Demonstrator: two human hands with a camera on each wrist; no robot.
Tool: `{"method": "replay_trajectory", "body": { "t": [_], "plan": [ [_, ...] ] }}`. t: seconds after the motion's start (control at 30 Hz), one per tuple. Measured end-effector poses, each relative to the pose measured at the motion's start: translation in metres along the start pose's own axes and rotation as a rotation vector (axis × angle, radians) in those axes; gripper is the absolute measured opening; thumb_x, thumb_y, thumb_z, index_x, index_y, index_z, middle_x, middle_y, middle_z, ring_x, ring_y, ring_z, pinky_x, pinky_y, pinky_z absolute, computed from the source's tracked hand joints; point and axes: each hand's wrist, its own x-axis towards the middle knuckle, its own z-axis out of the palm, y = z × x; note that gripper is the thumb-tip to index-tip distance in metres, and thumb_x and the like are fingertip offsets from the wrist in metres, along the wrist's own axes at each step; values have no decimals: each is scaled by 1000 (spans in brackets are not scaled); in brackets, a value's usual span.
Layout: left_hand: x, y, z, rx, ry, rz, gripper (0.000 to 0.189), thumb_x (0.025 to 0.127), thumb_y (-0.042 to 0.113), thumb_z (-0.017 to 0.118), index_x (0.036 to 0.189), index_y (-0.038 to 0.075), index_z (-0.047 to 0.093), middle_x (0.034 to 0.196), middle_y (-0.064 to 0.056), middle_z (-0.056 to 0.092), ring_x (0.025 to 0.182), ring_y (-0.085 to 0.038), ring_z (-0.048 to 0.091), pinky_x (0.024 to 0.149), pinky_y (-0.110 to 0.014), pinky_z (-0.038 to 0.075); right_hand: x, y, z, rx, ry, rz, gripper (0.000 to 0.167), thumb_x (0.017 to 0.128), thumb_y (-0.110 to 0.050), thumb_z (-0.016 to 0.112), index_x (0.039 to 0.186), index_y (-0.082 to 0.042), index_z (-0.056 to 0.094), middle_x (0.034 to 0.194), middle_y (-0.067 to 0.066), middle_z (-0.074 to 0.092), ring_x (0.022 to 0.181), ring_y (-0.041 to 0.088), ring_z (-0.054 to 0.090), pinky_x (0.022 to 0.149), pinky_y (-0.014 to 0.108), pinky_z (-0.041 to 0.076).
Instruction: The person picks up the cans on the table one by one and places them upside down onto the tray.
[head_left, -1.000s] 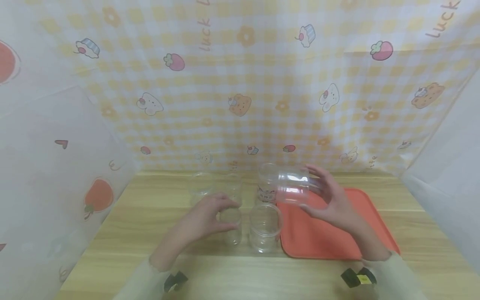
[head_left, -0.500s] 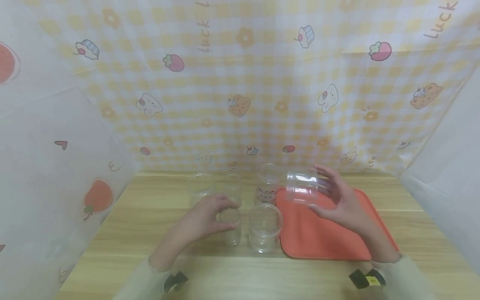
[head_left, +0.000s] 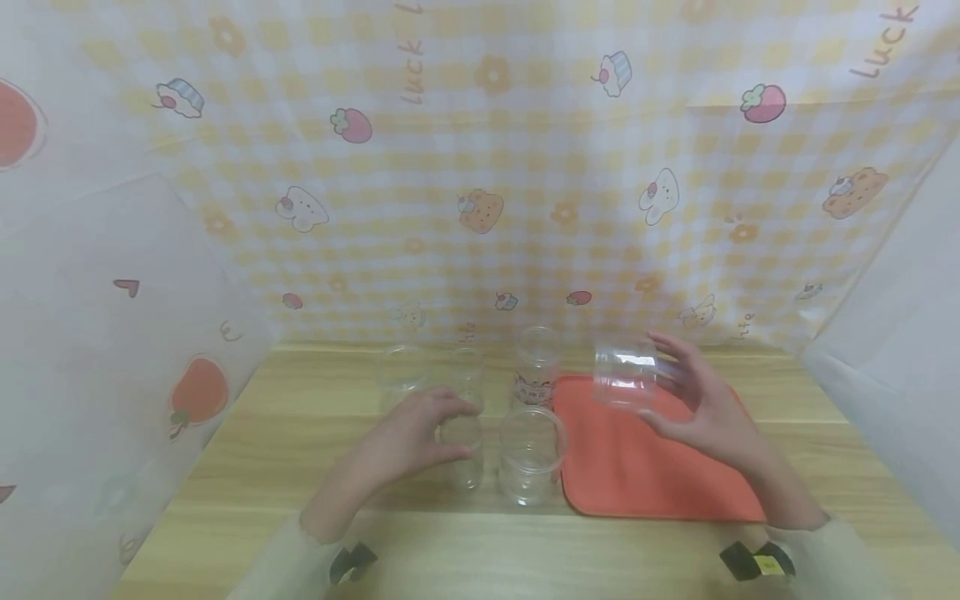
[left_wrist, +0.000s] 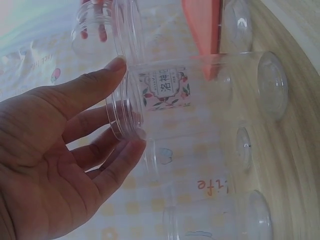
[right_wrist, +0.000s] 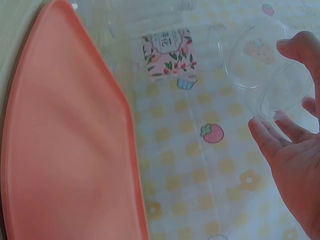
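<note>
While the left hand (head_left: 417, 435) grips an upright slim jar (head_left: 469, 472) on the table (head_left: 232, 454), two jars (head_left: 402, 375) stand behind; rightward come a wide jar (head_left: 528, 477), a labelled jar (head_left: 535, 388) behind it, the tray (head_left: 652, 473), and a sideways jar (head_left: 626, 373) gripped aloft by the right hand (head_left: 705, 417).

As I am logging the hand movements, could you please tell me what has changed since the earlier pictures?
The right hand has moved rightward, carrying the tipped clear jar away from the labelled jar. Nothing was gripped anew or released. The left hand still holds the narrow jar; the red tray stays put.
</note>
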Motion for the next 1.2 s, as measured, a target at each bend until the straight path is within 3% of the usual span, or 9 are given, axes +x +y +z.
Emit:
{"method": "replay_trajectory", "body": {
  "t": [0.43,0.83,1.0,1.07,1.2],
  "plan": [
    [0,-2,1,0,0,-2,50,85,22,83,128,3,67,125,-11,66,115,-29,60,100,-48,50,-8,6,-23,-72,0,-7,101,69,29,76,155,0,33,153,17,40,133,24,49,105,29,46],
    [0,-2,2,-12,1,6,49,85,18,83,127,1,66,124,-10,66,113,-28,61,98,-46,52,-17,11,-49,-271,-48,61,100,73,18,82,157,-8,34,155,8,39,132,8,45,101,18,45],
    [0,-1,1,-2,-1,3,49,85,20,83,128,2,66,124,-10,65,113,-28,61,99,-46,52,-20,16,-61,-333,-103,22,101,69,18,83,155,-3,36,147,12,45,129,5,47,100,16,45],
    [0,0,0,1,-1,3,49,85,21,83,128,3,67,125,-10,65,113,-28,61,99,-47,51,-22,18,-66,-367,-129,12,101,68,17,84,154,-3,37,143,10,48,126,6,50,99,16,45],
    [0,0,0,2,-5,-2,49,85,22,83,128,3,66,125,-11,65,114,-29,61,99,-47,51,-24,20,-76,-454,-185,49,98,70,10,87,154,-7,40,143,6,50,120,21,56,97,15,46]
  ]
}}
